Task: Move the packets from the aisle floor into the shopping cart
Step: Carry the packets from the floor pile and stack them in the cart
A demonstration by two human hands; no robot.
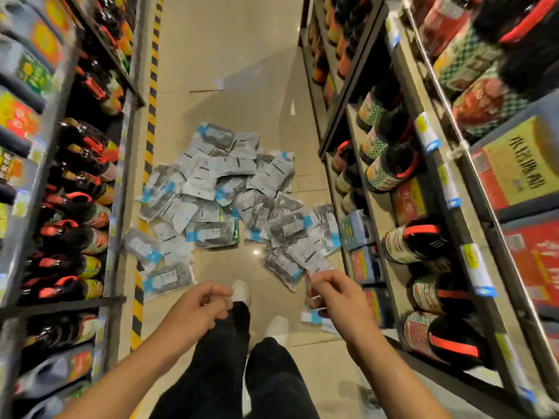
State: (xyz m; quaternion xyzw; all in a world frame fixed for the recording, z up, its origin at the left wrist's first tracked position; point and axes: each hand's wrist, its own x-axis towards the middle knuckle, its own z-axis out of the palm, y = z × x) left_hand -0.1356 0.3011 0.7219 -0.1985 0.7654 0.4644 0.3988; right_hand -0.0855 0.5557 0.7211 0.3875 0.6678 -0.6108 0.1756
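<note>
Between two stocked shelving racks point(378, 164), narrow tiled aisle floor point(230, 55) open beyond, heap of grey, blue-edged packets point(223, 189) spanning its width, left hand point(198, 306) loosely curled, empty, right hand point(335, 293) pinching a packet corner.

We note shelving on both sides of a beige tiled floor point(230, 55). The left shelves point(121, 152) hold dark bottles with red caps; the right shelves point(402, 122) hold similar bottles, jars and a yellow box point(520, 164). A yellow-and-black striped strip point(151, 95) runs along the left shelf base.
</note>
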